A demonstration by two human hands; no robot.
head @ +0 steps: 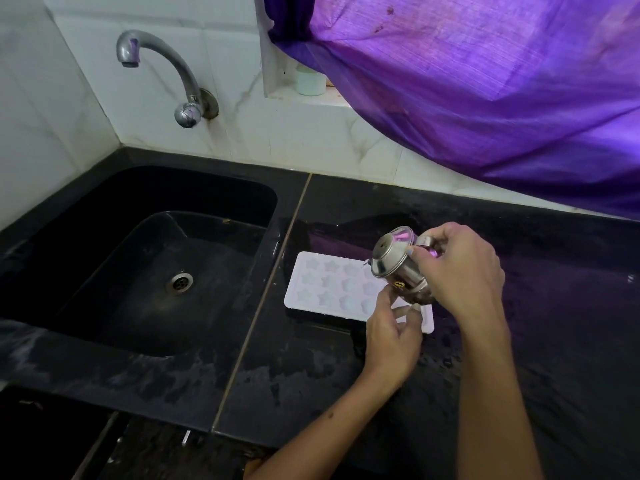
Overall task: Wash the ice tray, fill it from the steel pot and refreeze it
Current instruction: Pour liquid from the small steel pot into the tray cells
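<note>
Ice tray (pixel 329 285) flat under tilted steel pot (pixel 398 268), right hand (pixel 457 268) gripping pot, left hand (pixel 391 334) fingers curled at tray edge

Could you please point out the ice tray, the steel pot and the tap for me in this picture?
ice tray (pixel 322 282): head view, on its star-shaped cavities, left of the pot.
steel pot (pixel 394 261): head view, on its tilted lid and upper body.
tap (pixel 162 53): head view, on the curved spout.

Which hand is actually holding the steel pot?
The right hand: it grips the tilted steel pot by its handle over the ice tray. The left hand rests at the tray's near edge under the pot.
</note>
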